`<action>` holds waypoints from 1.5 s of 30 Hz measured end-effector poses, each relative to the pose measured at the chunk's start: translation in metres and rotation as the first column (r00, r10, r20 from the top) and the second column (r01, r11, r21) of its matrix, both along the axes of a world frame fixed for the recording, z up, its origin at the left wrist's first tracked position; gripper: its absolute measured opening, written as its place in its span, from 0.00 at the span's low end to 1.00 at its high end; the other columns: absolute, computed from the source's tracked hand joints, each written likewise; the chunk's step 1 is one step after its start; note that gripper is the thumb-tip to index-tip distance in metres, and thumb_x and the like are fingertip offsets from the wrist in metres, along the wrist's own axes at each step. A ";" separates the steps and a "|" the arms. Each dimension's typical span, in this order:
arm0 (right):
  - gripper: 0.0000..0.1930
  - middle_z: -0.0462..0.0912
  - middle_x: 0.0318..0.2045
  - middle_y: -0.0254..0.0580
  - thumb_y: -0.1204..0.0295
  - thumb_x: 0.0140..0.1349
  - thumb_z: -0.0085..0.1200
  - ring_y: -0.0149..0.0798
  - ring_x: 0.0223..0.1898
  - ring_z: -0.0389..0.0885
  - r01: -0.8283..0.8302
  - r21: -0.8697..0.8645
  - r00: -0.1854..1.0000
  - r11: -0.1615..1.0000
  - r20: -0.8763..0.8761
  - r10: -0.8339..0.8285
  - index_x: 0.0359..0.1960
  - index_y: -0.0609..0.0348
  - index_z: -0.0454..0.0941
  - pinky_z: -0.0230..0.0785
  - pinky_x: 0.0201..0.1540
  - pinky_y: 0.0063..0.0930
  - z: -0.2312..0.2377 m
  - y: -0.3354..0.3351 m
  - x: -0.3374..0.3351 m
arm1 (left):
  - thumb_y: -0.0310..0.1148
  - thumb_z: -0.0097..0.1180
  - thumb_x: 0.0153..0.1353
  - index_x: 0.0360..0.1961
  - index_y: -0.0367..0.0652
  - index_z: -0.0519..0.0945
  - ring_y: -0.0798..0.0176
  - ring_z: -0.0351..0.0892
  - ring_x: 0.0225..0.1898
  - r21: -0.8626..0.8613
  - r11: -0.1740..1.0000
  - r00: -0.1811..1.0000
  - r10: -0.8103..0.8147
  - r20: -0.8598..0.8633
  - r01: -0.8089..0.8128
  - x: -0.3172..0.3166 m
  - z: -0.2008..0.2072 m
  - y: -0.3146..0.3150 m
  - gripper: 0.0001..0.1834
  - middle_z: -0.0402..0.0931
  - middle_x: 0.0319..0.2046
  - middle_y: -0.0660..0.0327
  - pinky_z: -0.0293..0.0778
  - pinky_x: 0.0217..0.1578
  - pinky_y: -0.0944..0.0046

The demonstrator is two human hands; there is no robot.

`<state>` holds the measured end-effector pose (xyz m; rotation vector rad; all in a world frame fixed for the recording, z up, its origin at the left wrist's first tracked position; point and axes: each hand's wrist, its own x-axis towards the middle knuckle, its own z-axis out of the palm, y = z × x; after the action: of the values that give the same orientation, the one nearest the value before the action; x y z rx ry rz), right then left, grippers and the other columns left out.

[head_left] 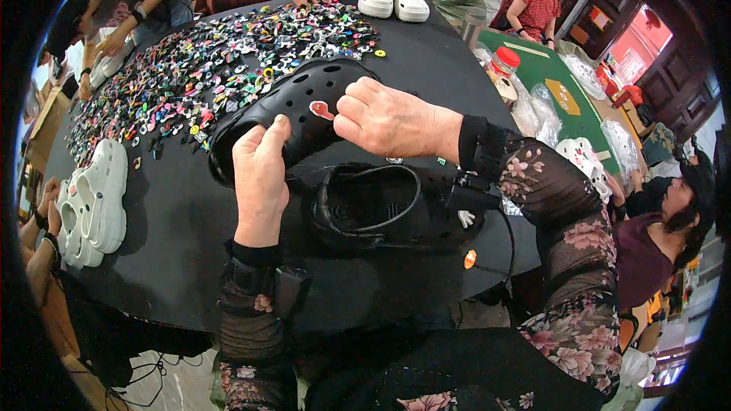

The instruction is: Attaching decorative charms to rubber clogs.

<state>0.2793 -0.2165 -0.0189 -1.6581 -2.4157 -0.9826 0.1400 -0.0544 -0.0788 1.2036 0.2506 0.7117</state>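
Note:
A black clog (304, 91) with round holes is tilted up over the table. My left hand (261, 167) grips its near left side, thumb on top. Close against the clog's right part is my right hand (388, 118), its fingers curled closed; whatever they pinch is hidden. A red and white charm (321, 110) sits on the clog's upper beside those knuckles. Below, a second black clog (365, 202) lies on the table, its opening facing up. It carries a white hand-shaped charm (466, 218).
A wide pile of colourful charms (228, 53) covers the black table's (183, 259) far left. An orange charm (470, 259) lies near the front edge. White clogs (103, 198) stand at left, more white clogs (392, 1) at the far side. Other people work around the table; a green table (544, 84) is at right.

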 end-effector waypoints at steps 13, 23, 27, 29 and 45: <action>0.06 0.72 0.28 0.37 0.70 0.51 0.50 0.38 0.34 0.72 -0.022 0.157 0.991 0.987 0.134 0.001 0.28 0.58 0.72 0.66 0.39 0.32 0.008 0.013 0.005 | 0.29 0.57 0.63 0.27 0.36 0.79 0.77 0.69 0.27 -0.187 0.980 0.993 0.089 0.075 -0.074 -0.001 0.014 -0.008 0.09 0.77 0.26 0.68 0.65 0.32 0.73; 0.08 0.71 0.31 0.40 0.73 0.51 0.52 0.41 0.38 0.73 0.196 0.031 0.980 0.980 -0.043 -0.194 0.32 0.59 0.70 0.67 0.43 0.33 0.004 0.013 -0.006 | 0.31 0.58 0.63 0.24 0.40 0.78 0.79 0.62 0.26 0.010 0.996 0.995 0.091 0.044 -0.092 -0.002 0.004 -0.010 0.11 0.72 0.24 0.73 0.57 0.27 0.73; 0.05 0.73 0.30 0.37 0.71 0.58 0.50 0.38 0.37 0.74 0.220 0.054 0.975 0.974 0.028 -0.222 0.33 0.59 0.73 0.66 0.41 0.31 0.003 0.015 -0.005 | 0.31 0.58 0.63 0.23 0.41 0.77 0.79 0.63 0.26 -0.008 0.993 0.993 0.114 0.018 -0.114 0.001 0.005 -0.012 0.12 0.72 0.24 0.73 0.58 0.28 0.73; 0.07 0.75 0.28 0.35 0.69 0.62 0.49 0.36 0.36 0.74 0.171 0.092 0.983 0.981 0.058 -0.177 0.33 0.58 0.75 0.66 0.40 0.30 0.002 0.017 -0.004 | 0.30 0.57 0.63 0.23 0.40 0.77 0.79 0.65 0.27 0.030 0.996 0.996 0.088 0.003 -0.089 -0.004 0.005 -0.008 0.11 0.73 0.25 0.72 0.60 0.29 0.73; 0.05 0.71 0.27 0.36 0.70 0.51 0.50 0.37 0.33 0.72 -0.012 0.074 0.995 0.997 0.105 0.004 0.27 0.57 0.70 0.67 0.37 0.31 0.007 0.016 0.004 | 0.28 0.57 0.62 0.23 0.39 0.78 0.78 0.69 0.27 -0.155 0.983 0.993 0.104 0.057 -0.094 -0.003 0.014 -0.002 0.10 0.76 0.25 0.69 0.64 0.30 0.74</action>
<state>0.2834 -0.2001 -0.0121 -1.6101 -2.4140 -1.1717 0.1375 -0.0561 -0.0647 1.0267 0.3072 0.8021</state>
